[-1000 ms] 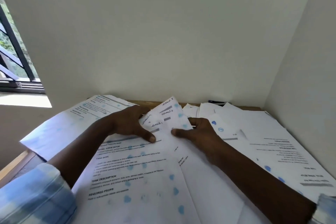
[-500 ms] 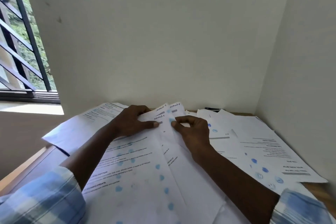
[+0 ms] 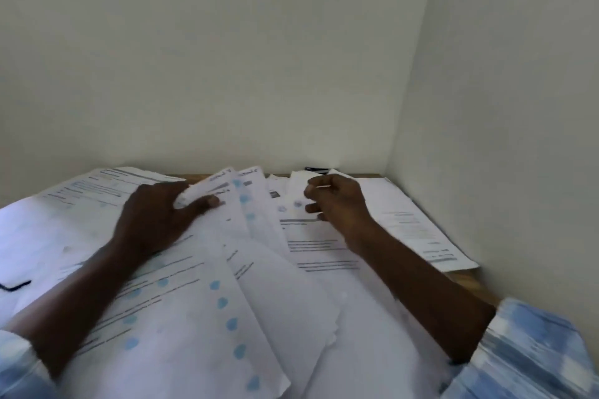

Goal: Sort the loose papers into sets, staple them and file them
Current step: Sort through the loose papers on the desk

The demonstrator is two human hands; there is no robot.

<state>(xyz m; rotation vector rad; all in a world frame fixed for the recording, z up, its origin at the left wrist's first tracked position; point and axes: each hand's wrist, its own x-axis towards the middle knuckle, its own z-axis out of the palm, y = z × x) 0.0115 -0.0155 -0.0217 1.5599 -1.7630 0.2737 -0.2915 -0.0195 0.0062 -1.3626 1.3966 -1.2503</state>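
Loose papers (image 3: 291, 317) lie fanned over the desk (image 3: 470, 283), under and between both hands, their print too blurred to read. The left hand (image 3: 152, 220) pinches a sheet's corner between thumb and fingers; the right hand (image 3: 340, 201), apart from it, curls its fingers on another sheet's edge. Just beyond the right hand, a small dark object (image 3: 316, 169) is half hidden by paper

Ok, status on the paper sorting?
Left hand grips fanned papers. Right hand pinches one sheet. Loose sheets crowd the desk.
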